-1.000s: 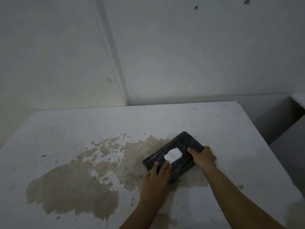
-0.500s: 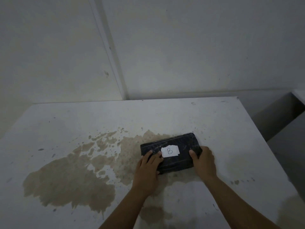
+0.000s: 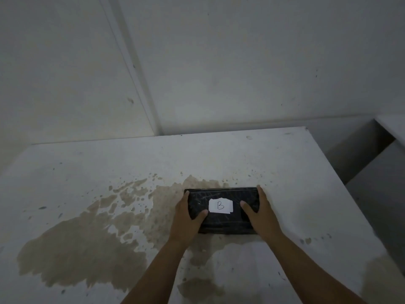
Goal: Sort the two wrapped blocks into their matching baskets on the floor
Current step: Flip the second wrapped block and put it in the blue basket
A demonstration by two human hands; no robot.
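A black wrapped block (image 3: 221, 196) lies flat on the white table (image 3: 285, 172), its long side across my view. A white paper label (image 3: 220, 206) marked "B" sits on its top. My left hand (image 3: 188, 216) grips the block's left end, thumb on top. My right hand (image 3: 258, 213) grips the right end, fingers along the side and thumb on top. No basket and no second block are in view.
A large brown stain (image 3: 87, 242) spreads over the table's left and middle. White wall panels (image 3: 241, 62) rise right behind the table. At the right the table edge drops to a dark gap (image 3: 372, 172) beside another white surface (image 3: 392, 126).
The block has been turned from a diagonal to square across my view. Both hands have shifted from its near side to its two ends.
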